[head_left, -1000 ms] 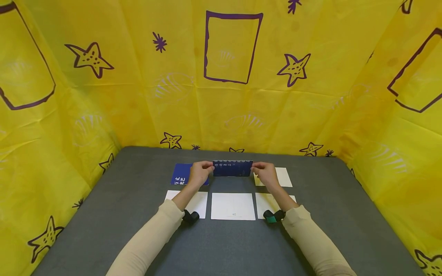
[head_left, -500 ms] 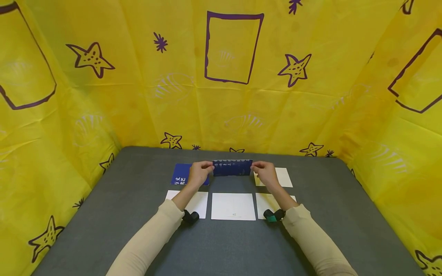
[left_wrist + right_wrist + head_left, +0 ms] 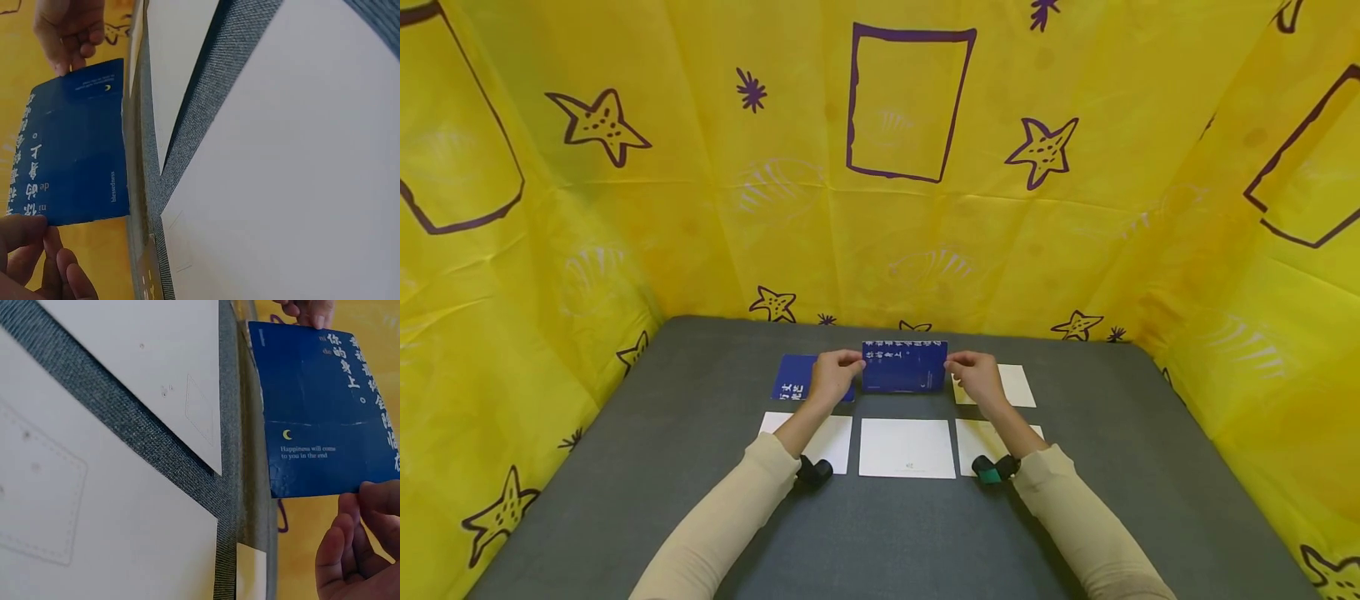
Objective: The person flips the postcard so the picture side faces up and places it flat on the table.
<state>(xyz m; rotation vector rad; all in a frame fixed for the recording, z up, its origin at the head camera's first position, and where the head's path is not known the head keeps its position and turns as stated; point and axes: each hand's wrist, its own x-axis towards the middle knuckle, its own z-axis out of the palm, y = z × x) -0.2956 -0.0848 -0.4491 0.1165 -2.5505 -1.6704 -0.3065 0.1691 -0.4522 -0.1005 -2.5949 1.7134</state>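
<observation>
A blue postcard (image 3: 904, 371) with white Chinese characters stands tilted up between my two hands, its printed face toward me. My left hand (image 3: 835, 374) pinches its left edge between thumb and fingers, and my right hand (image 3: 977, 377) pinches the right edge the same way. In the right wrist view the blue card (image 3: 319, 412) shows a small yellow moon and English lettering. Under and beside my left hand lies another blue postcard (image 3: 792, 377). A white card (image 3: 1017, 385) lies by my right hand.
Nearer to me, three white cards lie in a row: one (image 3: 827, 442) by the left forearm, one (image 3: 907, 448) in the middle, one (image 3: 970, 442) partly under the right forearm. A yellow patterned cloth (image 3: 910, 242) borders the dark grey table (image 3: 895, 533).
The held blue postcard has tilted so that more of its printed face shows, its top edge slightly higher and its lower edge lower. Both hands keep their grip in nearly the same place.
</observation>
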